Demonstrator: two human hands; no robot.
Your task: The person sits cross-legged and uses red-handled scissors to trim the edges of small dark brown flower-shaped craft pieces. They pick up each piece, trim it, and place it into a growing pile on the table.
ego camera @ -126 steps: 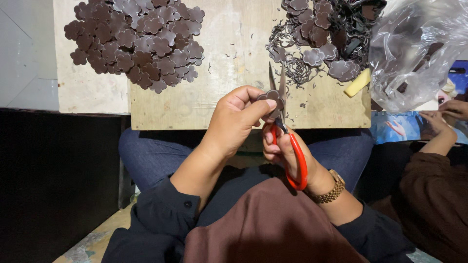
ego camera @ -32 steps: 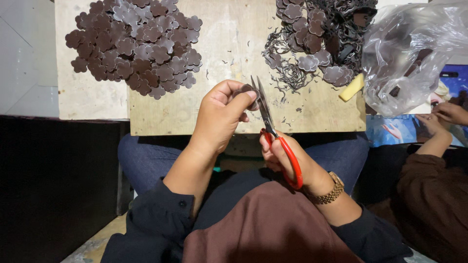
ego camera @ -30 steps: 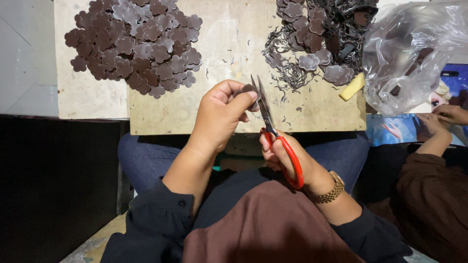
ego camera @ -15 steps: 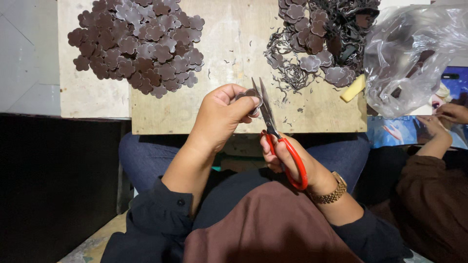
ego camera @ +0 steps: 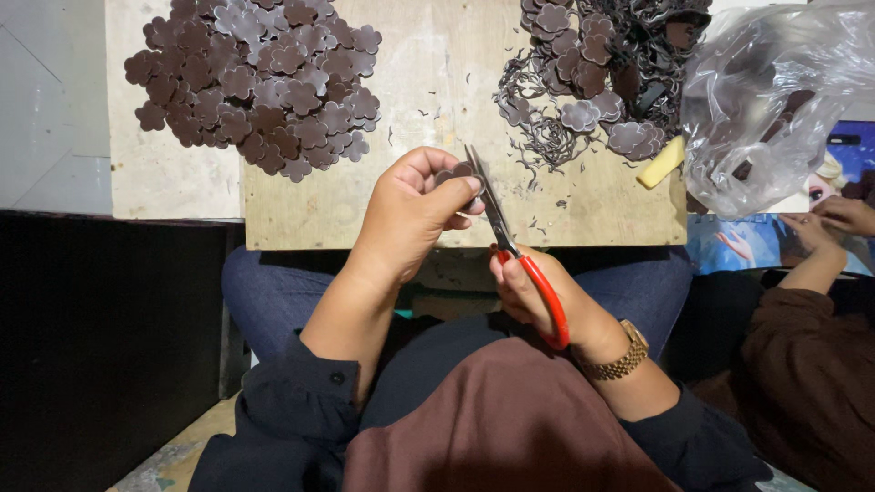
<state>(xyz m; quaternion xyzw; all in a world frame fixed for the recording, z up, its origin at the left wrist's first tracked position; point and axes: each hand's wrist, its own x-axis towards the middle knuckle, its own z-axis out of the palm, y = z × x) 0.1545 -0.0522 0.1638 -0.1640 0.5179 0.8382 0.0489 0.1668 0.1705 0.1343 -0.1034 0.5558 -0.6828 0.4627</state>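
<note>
Nearest the camera, over the lap, the right hand (ego camera: pixel 538 296) grips red-handled scissors (ego camera: pixel 519 264), fingers through the loops, blades pointing up & away, opened narrowly. Just above, the left hand (ego camera: pixel 410 214) pinches a small brown flower-shaped piece (ego camera: pixel 456 173) between thumb and fingertips — the piece sits at the blades, touching or nearly so, can't tell exactly. Both hands hover at the near edge of a wooden board (ego camera: pixel 428 91). Farther back on the left of the board lies a heap of cut flower shapes (ego camera: pixel 260 77); on the right, a pile of uncut pieces w/ thin trimmings (ego camera: pixel 592 77), a yellow bit (ego camera: pixel 661 162) beside it. At far right — a clear plastic bag (ego camera: pixel 775 100) and another person's hand (ego camera: pixel 843 214).
</note>
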